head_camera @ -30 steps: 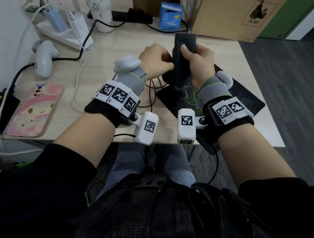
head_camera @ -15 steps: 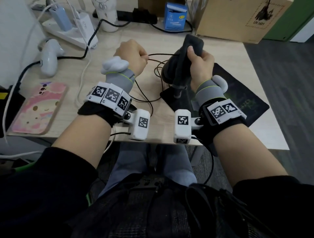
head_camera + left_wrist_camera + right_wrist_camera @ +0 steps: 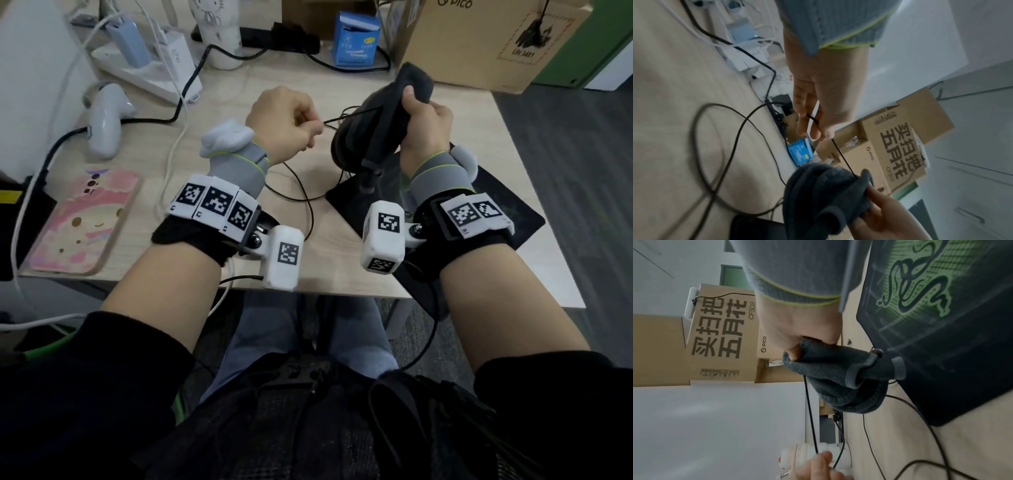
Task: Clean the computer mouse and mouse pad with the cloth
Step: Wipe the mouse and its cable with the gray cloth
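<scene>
My right hand (image 3: 423, 109) grips a folded dark grey cloth (image 3: 387, 120) above the left end of the black mouse pad (image 3: 507, 209) with its green snake logo (image 3: 920, 288). A thin black mouse cable (image 3: 337, 119) runs taut into the cloth (image 3: 818, 194), where the right hand (image 3: 884, 216) pinches the fabric round it. To the left, my left hand (image 3: 315, 129) pinches that cable (image 3: 842, 157) between thumb and fingertips (image 3: 813, 131). The rest of the cable lies looped on the desk. A cloth corner (image 3: 898, 368) hangs down. The mouse itself is not plainly visible.
A phone in a pink case (image 3: 82, 222) lies at the desk's left front. Behind it are a white controller (image 3: 102, 120), a white power strip (image 3: 147, 68), a white cup (image 3: 219, 31), a blue box (image 3: 358, 41) and a cardboard box (image 3: 479, 41). The desk's front edge is close below my wrists.
My left hand let go of the cloth and moved left, pinching the cable and drawing it taut. The right hand tilted the cloth to the right and kept its grip.
</scene>
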`<state>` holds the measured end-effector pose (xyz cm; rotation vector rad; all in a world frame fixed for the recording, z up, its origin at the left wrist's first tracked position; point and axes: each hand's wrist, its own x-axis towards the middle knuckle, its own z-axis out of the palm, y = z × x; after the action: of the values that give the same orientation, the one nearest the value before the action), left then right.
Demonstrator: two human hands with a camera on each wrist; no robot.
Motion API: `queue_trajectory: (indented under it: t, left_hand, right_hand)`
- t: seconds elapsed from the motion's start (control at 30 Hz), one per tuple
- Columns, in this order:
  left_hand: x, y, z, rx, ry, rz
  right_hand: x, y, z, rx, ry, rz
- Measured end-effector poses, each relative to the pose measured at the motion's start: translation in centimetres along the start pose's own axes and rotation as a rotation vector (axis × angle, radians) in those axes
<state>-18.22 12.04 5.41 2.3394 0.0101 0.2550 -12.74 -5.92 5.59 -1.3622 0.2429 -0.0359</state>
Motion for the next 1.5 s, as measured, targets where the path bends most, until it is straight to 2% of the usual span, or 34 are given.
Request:
queue_trajectory:
  t: [0.1,0.17,0.3,0.37,0.53,0.63,0.7,0.83,0.93,1.0,1.13,1.23,1.3,1.4,1.5]
  left_hand:
    - [-0.1,-1.4,-0.4,0.108,0.096,-0.135]
    - [0.0,-1.5,-0.4,0.174,0.084,-0.149]
    - [-0.1,1.0,0.4,0.039,-0.049,0.033]
    - [-0.1,2.2,0.8,0.008,-0.089,0.079]
    - [0.1,1.9,0.0,-0.054,-0.109,0.105]
    - [-0.4,0.1,-1.0,-0.057,-0.151,0.044]
    - [-0.4,-1.0,-1.1,0.018,-0.158,-0.019]
    - [-0.1,-1.6,-0.6,0.169,-0.162,-0.088]
    - [0.2,-0.4,-0.1,0.011,-0.16,0.006]
    - [0.2,0.9,0.4,-0.094,-0.209,0.061]
    - [0.5,1.8,1.0,-0.091,-0.217,0.061]
    - [0.1,0.6,0.7,0.005,-0.316,0.005]
    - [-0.4,-0.4,0.5,0.08,-0.312,-0.067]
    - [-0.7,-0.8,0.5,0.222,-0.248,-0.102]
    - [-0.5,0.2,0.9,0.174,-0.245,-0.047]
  right_hand:
    - [-0.2,0.4,0.1,-0.018,-0.048,-0.01]
    - [-0.6,0.6,0.4,-0.055,-0.11,-0.037]
    - [-1.5,0.7,1.5,-0.13,-0.228,-0.14]
    - [-1.6,0.6,1.9,-0.149,-0.259,-0.173]
    - [-0.6,0.1,1.3,-0.094,-0.171,-0.133]
    - [-0.1,-0.3,1.3,-0.053,-0.1,-0.094]
    - [0.0,-0.2,1.5,-0.056,-0.082,-0.079]
    - [-0.6,0.5,1.7,-0.106,-0.171,-0.081]
    - [-0.9,0.6,2.1,-0.194,-0.232,-0.143]
    - [-0.9,0.5,2.2,-0.234,-0.242,-0.177]
    - [-0.7,0.4,1.9,-0.237,-0.247,-0.23]
    - [0.5,-0.2,0.9,-0.069,-0.104,-0.142]
    - [1.1,-0.7,0.2,0.015,-0.055,-0.085]
    - [0.7,-0.2,0.3,-0.083,-0.132,-0.069]
    - [-0.1,0.5,1.0,-0.192,-0.197,-0.073]
